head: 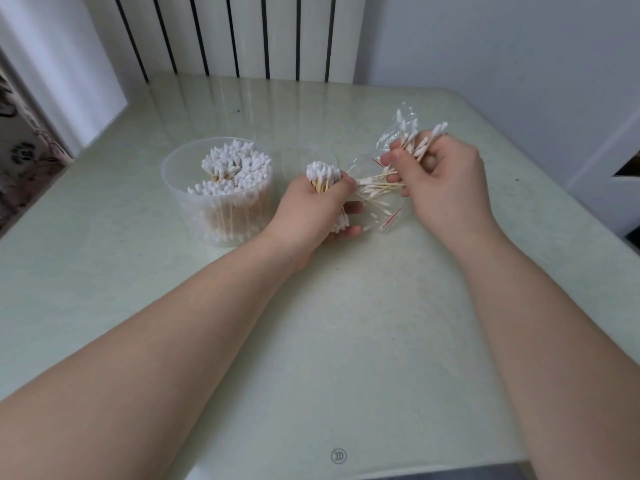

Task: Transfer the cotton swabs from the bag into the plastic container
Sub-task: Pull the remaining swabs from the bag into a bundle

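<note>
A round clear plastic container [180, 188] stands left of centre on the table, packed with upright cotton swabs [235, 168]. Just right of it, my left hand [311, 209] grips a thick bundle of swabs [323, 174], white tips up. My right hand [440, 181] holds a smaller bunch of swabs [420, 142] together with the crumpled clear bag [391, 133]. Several loose swabs [374, 188] lie between my hands on the bag's lower part, which has a red strip [391, 216].
The pale green table [346, 323] runs to a white radiator [239, 36] at the back wall. A clear lid [308, 157] lies faintly visible behind my left hand. A patterned curtain hangs at the far left; a dark gap shows at the right edge.
</note>
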